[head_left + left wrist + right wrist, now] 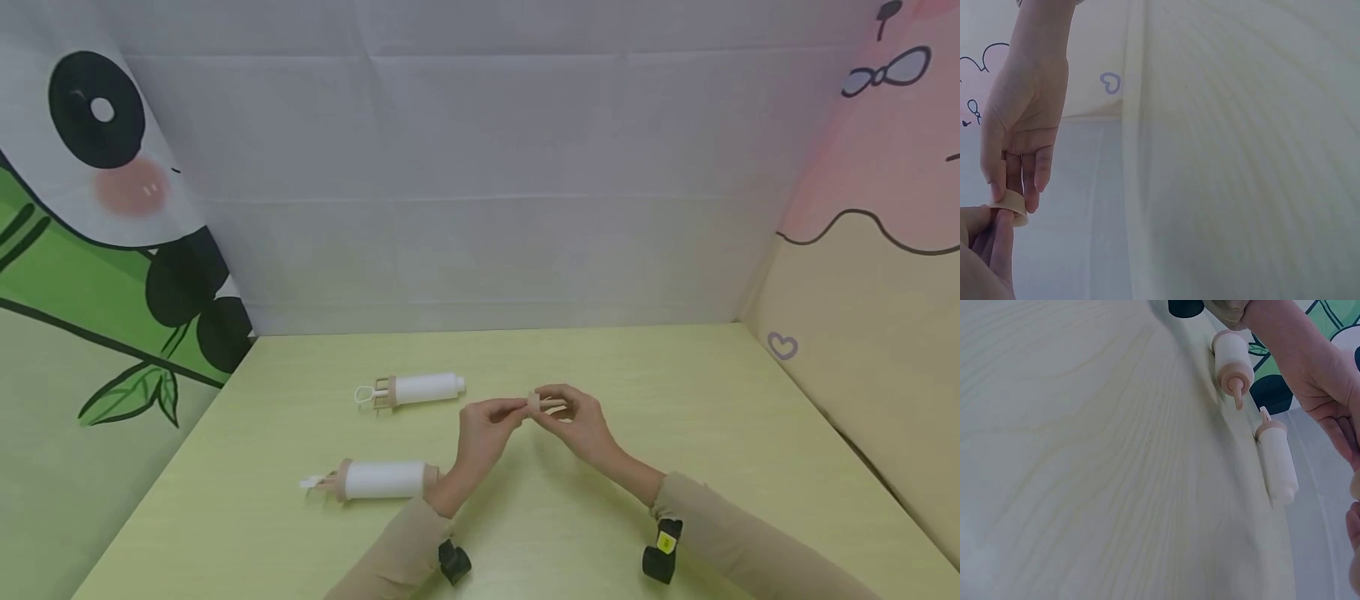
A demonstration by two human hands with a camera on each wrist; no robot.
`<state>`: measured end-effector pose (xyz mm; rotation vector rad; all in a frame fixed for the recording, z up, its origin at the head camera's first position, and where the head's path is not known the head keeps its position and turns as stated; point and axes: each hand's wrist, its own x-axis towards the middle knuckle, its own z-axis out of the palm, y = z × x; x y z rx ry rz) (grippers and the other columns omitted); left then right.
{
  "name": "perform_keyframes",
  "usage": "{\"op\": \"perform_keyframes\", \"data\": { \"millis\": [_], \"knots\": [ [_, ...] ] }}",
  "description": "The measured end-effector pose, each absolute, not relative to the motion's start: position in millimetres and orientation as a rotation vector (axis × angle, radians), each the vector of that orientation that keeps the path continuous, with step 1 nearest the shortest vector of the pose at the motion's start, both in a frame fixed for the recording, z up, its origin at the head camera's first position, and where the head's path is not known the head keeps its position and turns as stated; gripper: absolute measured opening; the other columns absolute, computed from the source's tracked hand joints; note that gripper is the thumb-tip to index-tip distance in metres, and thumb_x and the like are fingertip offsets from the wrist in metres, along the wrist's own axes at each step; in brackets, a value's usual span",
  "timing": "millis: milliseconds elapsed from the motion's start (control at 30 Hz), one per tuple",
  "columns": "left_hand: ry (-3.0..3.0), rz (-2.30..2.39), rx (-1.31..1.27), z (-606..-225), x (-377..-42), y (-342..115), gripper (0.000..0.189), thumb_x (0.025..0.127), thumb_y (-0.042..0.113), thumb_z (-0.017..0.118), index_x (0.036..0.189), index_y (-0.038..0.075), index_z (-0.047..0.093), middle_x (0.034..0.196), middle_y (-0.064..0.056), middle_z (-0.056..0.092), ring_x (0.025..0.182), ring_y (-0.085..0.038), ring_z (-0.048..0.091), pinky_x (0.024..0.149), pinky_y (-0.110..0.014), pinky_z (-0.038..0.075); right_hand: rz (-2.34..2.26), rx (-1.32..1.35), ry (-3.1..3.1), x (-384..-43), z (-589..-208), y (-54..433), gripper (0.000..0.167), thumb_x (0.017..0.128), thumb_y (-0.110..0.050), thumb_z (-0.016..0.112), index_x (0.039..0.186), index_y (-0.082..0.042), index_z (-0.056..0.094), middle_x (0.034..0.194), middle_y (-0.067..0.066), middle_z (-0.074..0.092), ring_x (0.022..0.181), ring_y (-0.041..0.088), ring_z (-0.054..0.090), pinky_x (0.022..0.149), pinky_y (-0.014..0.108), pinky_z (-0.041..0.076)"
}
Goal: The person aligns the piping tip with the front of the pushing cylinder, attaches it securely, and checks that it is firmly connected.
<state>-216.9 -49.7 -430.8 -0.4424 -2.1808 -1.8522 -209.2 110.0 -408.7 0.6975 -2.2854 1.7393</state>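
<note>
In the head view, my left hand (pixel 486 427) and right hand (pixel 579 423) meet above the table, both pinching a small beige ring-like cap (pixel 533 403). The left wrist view shows its round rim more clearly; the cap (pixel 1010 204) sits between the fingertips of the right hand (pixel 1025 125) above and the left hand (pixel 985 244) below. Part of it is covered by fingers. A white syringe-like tube (pixel 386 480) with beige ends lies by my left wrist. Behind it lies a slimmer white tube (pixel 427 387) with a beige collar and a pale loop handle.
Both tubes lie on the pale wood-grain table (pixel 675 392). A beige nozzle (pixel 1238 394) sticks out of the nearer tube's end. A grey-white cloth (pixel 480 183) stands at the back, with printed cartoon panels left and right.
</note>
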Motion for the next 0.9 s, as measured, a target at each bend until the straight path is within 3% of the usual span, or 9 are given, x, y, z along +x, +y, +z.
{"op": "perform_keyframes", "data": {
  "millis": [267,667,900],
  "knots": [
    [-2.154,-1.943,-0.438,-414.9,-206.1,-49.5,0.014,0.079,0.001,0.067,0.089,-0.008,0.068,0.089,-0.021,0.067,0.077,-0.035,0.065,0.065,-0.025,0.054,1.772,0.676,-2.292,-208.3,-408.3,110.3,0.026,0.081,0.000,0.065,0.105,0.007,0.059,0.103,0.021,0.061,0.090,0.029,0.060,0.078,0.035,0.052],
    [-2.134,-1.917,-0.513,-405.2,-198.9,-51.8,0.013,0.079,-0.001,0.066,0.088,-0.011,0.067,0.086,-0.023,0.066,0.076,-0.039,0.064,0.065,-0.024,0.053,1.769,0.685,-2.301,-207.3,-407.4,111.0,0.025,0.082,-0.002,0.065,0.105,0.007,0.060,0.100,0.020,0.062,0.087,0.025,0.060,0.080,0.035,0.051],
    [-2.206,-1.861,-0.489,-398.4,-197.3,-56.9,0.013,0.080,0.001,0.066,0.088,-0.009,0.068,0.086,-0.021,0.067,0.076,-0.031,0.066,0.066,-0.022,0.053,1.765,0.697,-2.317,-206.8,-405.0,110.3,0.025,0.081,-0.001,0.065,0.105,0.008,0.060,0.099,0.020,0.062,0.087,0.026,0.060,0.079,0.034,0.051]
  ]
}}
